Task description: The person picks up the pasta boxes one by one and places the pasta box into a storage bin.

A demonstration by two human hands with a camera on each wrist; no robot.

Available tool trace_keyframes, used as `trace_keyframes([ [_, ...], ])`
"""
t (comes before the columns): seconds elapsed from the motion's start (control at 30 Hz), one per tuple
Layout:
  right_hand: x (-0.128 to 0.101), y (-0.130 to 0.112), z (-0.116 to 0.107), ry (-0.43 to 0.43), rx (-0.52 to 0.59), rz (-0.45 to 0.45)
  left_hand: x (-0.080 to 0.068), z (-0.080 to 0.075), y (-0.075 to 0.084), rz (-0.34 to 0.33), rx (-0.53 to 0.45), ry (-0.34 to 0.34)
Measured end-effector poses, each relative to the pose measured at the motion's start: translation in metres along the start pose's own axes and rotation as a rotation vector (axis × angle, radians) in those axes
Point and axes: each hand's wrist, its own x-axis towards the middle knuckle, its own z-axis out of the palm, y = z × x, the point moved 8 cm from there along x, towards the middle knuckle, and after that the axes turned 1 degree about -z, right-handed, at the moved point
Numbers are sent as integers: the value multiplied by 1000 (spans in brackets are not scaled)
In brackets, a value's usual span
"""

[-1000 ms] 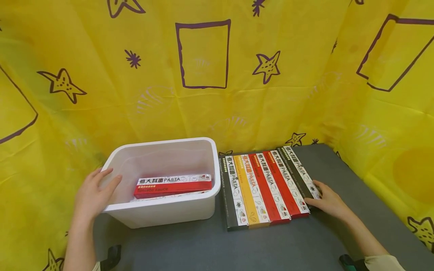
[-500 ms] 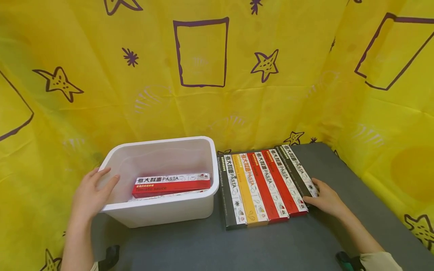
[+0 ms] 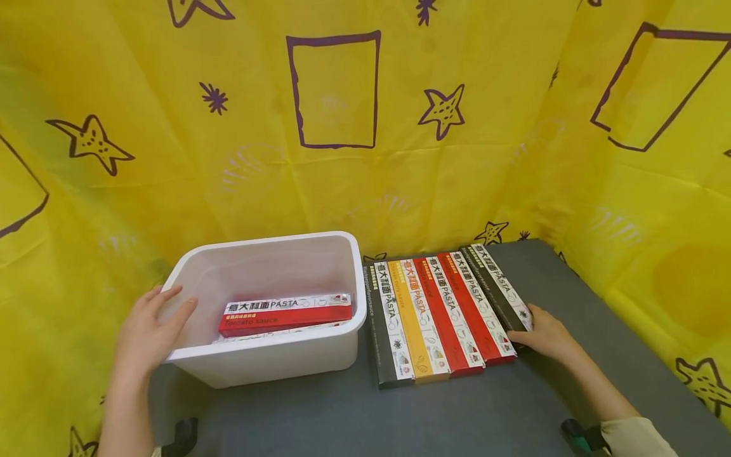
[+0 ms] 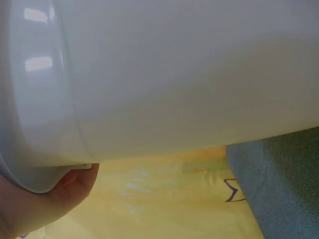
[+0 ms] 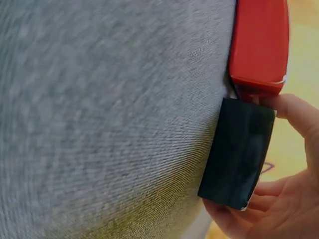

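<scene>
Although the camera view has drifted slightly over the last second, the boxes and hands keep their places, so the work stands at the grasp. The right hand (image 3: pixel 545 333) holds the near end of the black pasta box (image 3: pixel 490 285) across its width; that box is at the right end of a row of pasta boxes (image 3: pixel 445 317) on the grey tabletop (image 3: pixel 285 419). Whether its end is lifted is hard to tell. The left hand (image 3: pixel 145 330) grips the left rim of the white bin (image 3: pixel 285 352), where a red tomato-sauce box (image 3: pixel 285 315) lies.
</scene>
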Motion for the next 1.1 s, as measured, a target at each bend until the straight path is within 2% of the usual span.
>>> trace_keyframes([
  [0.3,4,-2,-1,-5,5,-19,-1,-4,-1,0,1,24],
  [0.63,2,5,-1,-39,-7,64,0,-1,-3,1,19,18],
  [1.1,-2,13,-8,47,46,109,0,-1,-1,6,20,27],
])
